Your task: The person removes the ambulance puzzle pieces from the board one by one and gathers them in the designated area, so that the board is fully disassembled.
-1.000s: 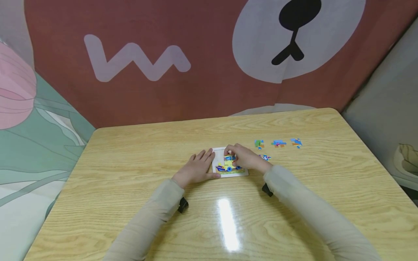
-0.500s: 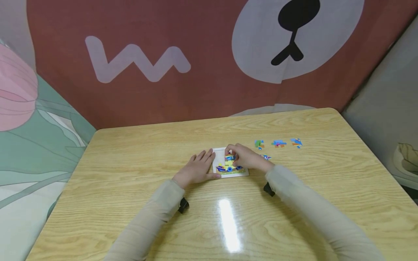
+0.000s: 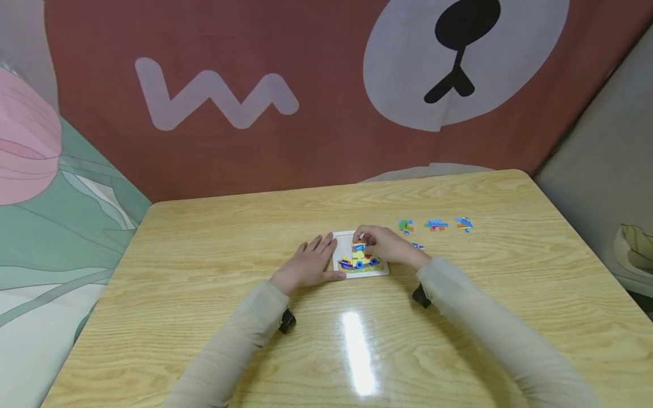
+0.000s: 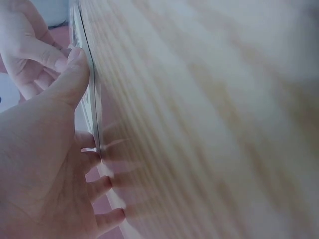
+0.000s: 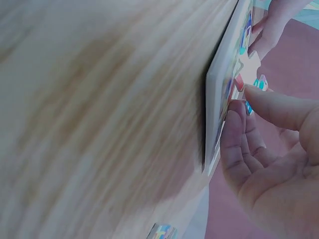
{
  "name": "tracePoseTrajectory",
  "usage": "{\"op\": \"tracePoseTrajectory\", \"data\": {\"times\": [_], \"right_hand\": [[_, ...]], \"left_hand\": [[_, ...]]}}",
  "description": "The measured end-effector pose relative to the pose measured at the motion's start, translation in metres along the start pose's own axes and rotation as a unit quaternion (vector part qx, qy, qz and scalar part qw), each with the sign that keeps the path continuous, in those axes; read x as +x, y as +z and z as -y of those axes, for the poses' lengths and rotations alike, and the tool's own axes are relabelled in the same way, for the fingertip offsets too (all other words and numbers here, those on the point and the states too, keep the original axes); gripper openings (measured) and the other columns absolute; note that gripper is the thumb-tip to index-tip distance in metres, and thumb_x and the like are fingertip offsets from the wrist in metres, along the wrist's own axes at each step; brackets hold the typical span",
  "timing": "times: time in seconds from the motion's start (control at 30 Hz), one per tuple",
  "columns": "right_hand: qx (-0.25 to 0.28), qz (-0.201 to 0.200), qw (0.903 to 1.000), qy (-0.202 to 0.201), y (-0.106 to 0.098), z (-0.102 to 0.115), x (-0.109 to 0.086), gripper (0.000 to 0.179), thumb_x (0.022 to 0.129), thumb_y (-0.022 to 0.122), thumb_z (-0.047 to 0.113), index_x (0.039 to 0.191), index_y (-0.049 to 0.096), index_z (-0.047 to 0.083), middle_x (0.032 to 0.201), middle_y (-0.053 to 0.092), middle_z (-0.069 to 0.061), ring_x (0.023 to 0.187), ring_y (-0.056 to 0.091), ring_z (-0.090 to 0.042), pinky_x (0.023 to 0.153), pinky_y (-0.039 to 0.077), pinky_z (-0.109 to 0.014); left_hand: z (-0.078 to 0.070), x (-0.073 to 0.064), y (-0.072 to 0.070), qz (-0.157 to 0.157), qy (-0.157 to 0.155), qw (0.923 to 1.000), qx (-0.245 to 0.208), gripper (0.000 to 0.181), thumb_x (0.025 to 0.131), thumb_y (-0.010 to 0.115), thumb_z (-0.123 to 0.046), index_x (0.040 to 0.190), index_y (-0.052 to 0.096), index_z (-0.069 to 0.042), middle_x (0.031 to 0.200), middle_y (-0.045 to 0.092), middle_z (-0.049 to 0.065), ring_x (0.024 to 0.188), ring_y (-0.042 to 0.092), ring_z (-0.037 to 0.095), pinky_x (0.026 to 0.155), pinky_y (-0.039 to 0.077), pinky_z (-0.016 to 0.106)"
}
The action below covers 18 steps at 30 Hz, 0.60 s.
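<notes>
A small jigsaw board with a white frame (image 3: 367,275) lies on the table, partly filled with a picture of a yellow and blue vehicle. My left hand (image 3: 305,266) rests at its left side, fingers spread and thumb on the lower edge. Over the board's upper right part, my right hand (image 3: 385,245) pinches a jigsaw piece (image 5: 262,82) between thumb and fingers. That piece is partly hidden by the fingers, and whether it lies flat in the picture cannot be told. The board's upper left area shows bare white.
Loose jigsaw pieces lie right of the board: a green one (image 3: 405,226), a blue and pink one (image 3: 436,225), a blue and orange one (image 3: 463,224), and another (image 3: 418,246) beside my right wrist. The wooden table (image 3: 245,226) ends at a patterned wall.
My right hand shifts very slightly to the right over the board, still pinching the piece. My left hand keeps its place on the frame.
</notes>
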State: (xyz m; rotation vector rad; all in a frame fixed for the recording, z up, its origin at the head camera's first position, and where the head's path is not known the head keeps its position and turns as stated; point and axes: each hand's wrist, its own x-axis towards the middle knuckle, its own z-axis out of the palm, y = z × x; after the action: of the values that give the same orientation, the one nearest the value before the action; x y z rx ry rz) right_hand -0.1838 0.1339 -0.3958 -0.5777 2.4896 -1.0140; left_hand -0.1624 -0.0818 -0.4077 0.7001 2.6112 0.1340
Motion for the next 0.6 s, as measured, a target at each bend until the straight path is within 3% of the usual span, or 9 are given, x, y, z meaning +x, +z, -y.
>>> {"op": "tracePoseTrajectory", "data": {"times": [0.3,0.6], "right_hand": [[0.040,-0.003,0.9991,-0.008,-0.0029,-0.0023,-0.0024,0.017,0.097,0.050,0.002,0.109,0.061,0.008,0.101,0.061,-0.014,0.086,0.059,-0.022,0.071,0.050,-0.029],[0.076,-0.017,0.9969,0.010,-0.0096,-0.0019,-0.0045,0.027,0.094,0.054,0.003,0.121,0.058,-0.001,0.107,0.060,-0.020,0.094,0.065,-0.027,0.081,0.056,-0.034]], "left_hand": [[-0.0012,-0.0021,-0.0023,0.000,-0.001,1.0000,0.000,0.087,0.092,0.042,-0.064,0.155,0.010,-0.014,0.163,0.004,0.005,0.150,0.009,0.029,0.120,0.016,0.053],[-0.0030,-0.0060,-0.0043,-0.004,0.003,0.9999,-0.012,0.087,0.092,0.043,-0.062,0.155,0.012,-0.011,0.163,0.006,0.008,0.150,0.010,0.031,0.120,0.015,0.052]]}}
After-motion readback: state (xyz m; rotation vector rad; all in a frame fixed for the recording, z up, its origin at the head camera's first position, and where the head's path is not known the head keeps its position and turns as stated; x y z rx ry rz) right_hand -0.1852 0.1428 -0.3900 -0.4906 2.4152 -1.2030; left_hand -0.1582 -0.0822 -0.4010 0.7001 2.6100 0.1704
